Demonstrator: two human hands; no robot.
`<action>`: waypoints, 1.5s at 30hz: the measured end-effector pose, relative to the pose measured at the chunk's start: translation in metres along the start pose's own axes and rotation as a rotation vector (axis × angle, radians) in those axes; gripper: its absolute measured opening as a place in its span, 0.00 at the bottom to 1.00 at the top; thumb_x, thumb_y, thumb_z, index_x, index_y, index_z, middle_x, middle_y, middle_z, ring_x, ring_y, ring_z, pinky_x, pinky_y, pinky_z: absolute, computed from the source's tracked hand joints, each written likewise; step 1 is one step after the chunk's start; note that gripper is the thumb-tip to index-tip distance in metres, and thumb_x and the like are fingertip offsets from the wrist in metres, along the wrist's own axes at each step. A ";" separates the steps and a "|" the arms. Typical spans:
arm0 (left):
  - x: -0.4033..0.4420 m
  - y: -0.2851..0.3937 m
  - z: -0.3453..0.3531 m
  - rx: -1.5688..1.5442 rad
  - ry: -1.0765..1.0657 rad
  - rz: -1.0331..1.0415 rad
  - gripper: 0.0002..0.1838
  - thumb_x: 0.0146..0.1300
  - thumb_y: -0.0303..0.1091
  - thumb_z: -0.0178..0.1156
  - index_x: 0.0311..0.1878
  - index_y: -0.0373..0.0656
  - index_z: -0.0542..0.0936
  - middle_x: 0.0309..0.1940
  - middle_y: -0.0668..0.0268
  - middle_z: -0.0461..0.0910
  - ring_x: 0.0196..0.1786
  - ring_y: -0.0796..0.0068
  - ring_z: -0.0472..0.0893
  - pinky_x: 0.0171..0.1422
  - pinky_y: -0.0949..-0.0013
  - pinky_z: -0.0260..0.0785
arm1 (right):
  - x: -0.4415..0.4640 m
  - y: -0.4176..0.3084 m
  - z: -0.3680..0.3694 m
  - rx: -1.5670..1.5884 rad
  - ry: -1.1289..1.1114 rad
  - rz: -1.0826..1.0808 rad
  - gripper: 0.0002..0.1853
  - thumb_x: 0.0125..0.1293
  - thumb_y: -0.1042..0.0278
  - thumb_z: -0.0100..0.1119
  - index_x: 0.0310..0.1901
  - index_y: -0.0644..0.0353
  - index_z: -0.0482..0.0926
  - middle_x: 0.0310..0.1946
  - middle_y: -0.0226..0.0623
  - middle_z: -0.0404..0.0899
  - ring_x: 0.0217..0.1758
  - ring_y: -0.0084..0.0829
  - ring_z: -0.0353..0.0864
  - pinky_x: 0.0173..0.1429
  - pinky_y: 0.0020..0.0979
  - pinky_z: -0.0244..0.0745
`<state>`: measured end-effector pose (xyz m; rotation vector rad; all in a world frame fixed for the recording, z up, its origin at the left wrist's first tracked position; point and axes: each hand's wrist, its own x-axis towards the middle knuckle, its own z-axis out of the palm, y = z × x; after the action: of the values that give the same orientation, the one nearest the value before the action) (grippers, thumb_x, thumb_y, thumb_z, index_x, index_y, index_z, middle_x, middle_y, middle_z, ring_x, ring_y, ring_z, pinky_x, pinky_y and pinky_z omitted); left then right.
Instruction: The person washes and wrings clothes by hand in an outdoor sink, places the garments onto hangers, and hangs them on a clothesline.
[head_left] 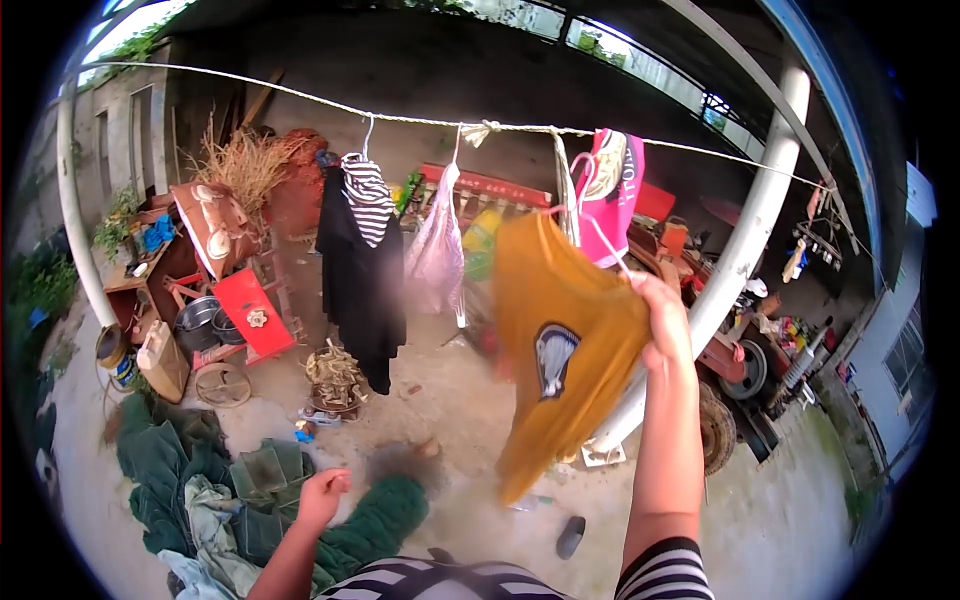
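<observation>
My right hand (pixel 660 310) is closed on one end of a pink clothes hanger (pixel 603 238), at the shoulder of a mustard-yellow shirt (pixel 590 330). The shirt hangs from the hanger, slightly blurred, with a dark and white patch on its front. The hanger's hook is close below the white rope (pixel 410 119); I cannot tell whether it touches. Low on the left, my left hand (pixel 324 497) has its fingers curled in, with nothing visible in them. A pink printed cloth (pixel 620 200) hangs on the rope behind the mustard shirt.
A black garment with a striped top (pixel 365 260) and a pale pink garment (pixel 436 245) hang along the rope. A white post (pixel 760 200) stands at right. Green netting (pixel 380 525) and a dark slipper (pixel 571 537) lie on the ground. A red cabinet (pixel 255 312) is at left.
</observation>
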<state>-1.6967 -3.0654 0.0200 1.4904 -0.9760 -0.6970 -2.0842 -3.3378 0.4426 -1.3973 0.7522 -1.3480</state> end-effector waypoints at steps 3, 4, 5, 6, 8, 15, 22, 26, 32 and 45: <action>-0.026 -0.002 -0.016 -0.062 0.162 -0.046 0.11 0.74 0.26 0.56 0.53 0.35 0.84 0.36 0.65 0.85 0.38 0.79 0.83 0.47 0.73 0.76 | 0.073 0.002 0.010 0.155 -0.018 0.006 0.11 0.70 0.68 0.57 0.45 0.64 0.84 0.41 0.40 0.86 0.45 0.33 0.84 0.52 0.34 0.78; -0.036 0.006 -0.019 -0.085 0.230 -0.076 0.10 0.74 0.25 0.56 0.52 0.34 0.84 0.36 0.65 0.85 0.39 0.79 0.83 0.47 0.74 0.76 | 0.096 0.003 0.015 0.222 -0.051 0.021 0.11 0.70 0.67 0.58 0.45 0.64 0.84 0.41 0.40 0.86 0.44 0.34 0.84 0.52 0.35 0.79; -0.046 0.001 -0.025 -0.085 0.294 -0.086 0.10 0.74 0.25 0.56 0.51 0.35 0.84 0.36 0.66 0.84 0.39 0.79 0.82 0.48 0.74 0.76 | 0.113 0.001 0.023 0.226 -0.067 0.020 0.12 0.71 0.66 0.58 0.47 0.65 0.83 0.43 0.41 0.86 0.45 0.35 0.84 0.53 0.36 0.79; -0.058 0.003 -0.026 -0.090 0.349 -0.087 0.10 0.75 0.26 0.56 0.51 0.35 0.84 0.35 0.66 0.84 0.38 0.80 0.82 0.47 0.74 0.76 | 0.130 0.001 0.029 0.231 -0.086 0.017 0.13 0.71 0.65 0.58 0.49 0.65 0.82 0.45 0.41 0.86 0.47 0.35 0.85 0.54 0.37 0.80; -0.083 0.004 -0.023 -0.115 0.472 -0.113 0.10 0.75 0.26 0.56 0.51 0.34 0.83 0.35 0.66 0.84 0.37 0.80 0.81 0.46 0.75 0.75 | 0.173 0.014 0.037 0.294 -0.100 -0.010 0.11 0.71 0.67 0.58 0.46 0.65 0.82 0.43 0.41 0.86 0.45 0.35 0.84 0.52 0.37 0.79; -0.189 0.004 0.018 -0.079 0.774 -0.286 0.10 0.75 0.26 0.54 0.51 0.34 0.82 0.33 0.67 0.83 0.33 0.80 0.80 0.42 0.75 0.74 | 0.226 0.095 0.034 0.408 -0.128 0.012 0.11 0.71 0.67 0.58 0.47 0.65 0.81 0.42 0.42 0.84 0.45 0.37 0.83 0.52 0.39 0.78; -0.305 0.064 0.025 0.116 0.936 -0.483 0.11 0.76 0.27 0.53 0.53 0.33 0.82 0.32 0.68 0.81 0.34 0.80 0.77 0.43 0.74 0.70 | 0.193 0.170 0.026 -0.382 0.251 -0.576 0.17 0.72 0.65 0.64 0.57 0.65 0.77 0.45 0.37 0.82 0.48 0.31 0.80 0.57 0.34 0.76; -0.364 0.064 0.038 0.144 1.014 -0.547 0.12 0.75 0.28 0.53 0.54 0.34 0.82 0.33 0.67 0.82 0.35 0.79 0.79 0.44 0.73 0.73 | 0.069 0.228 0.025 -0.031 0.249 -0.834 0.11 0.76 0.76 0.52 0.58 0.64 0.72 0.48 0.38 0.77 0.51 0.32 0.77 0.60 0.33 0.72; -0.458 0.044 0.056 0.091 0.968 -0.622 0.13 0.76 0.29 0.54 0.57 0.34 0.82 0.37 0.65 0.84 0.37 0.77 0.81 0.47 0.73 0.75 | -0.208 0.478 0.000 -0.358 -0.535 -0.177 0.12 0.79 0.61 0.51 0.50 0.62 0.76 0.50 0.43 0.80 0.55 0.38 0.80 0.61 0.41 0.73; -0.762 0.058 -0.006 0.336 1.186 -0.789 0.14 0.76 0.30 0.54 0.58 0.38 0.83 0.40 0.61 0.87 0.44 0.75 0.84 0.54 0.69 0.77 | -0.548 0.500 0.105 -0.487 -1.486 -0.132 0.11 0.70 0.74 0.54 0.51 0.60 0.82 0.31 0.38 0.86 0.33 0.28 0.86 0.40 0.30 0.81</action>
<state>-2.0642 -2.3958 0.0004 2.1601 0.4588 -0.0508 -1.9804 -2.9533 -0.1923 -2.3028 -0.0739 0.0772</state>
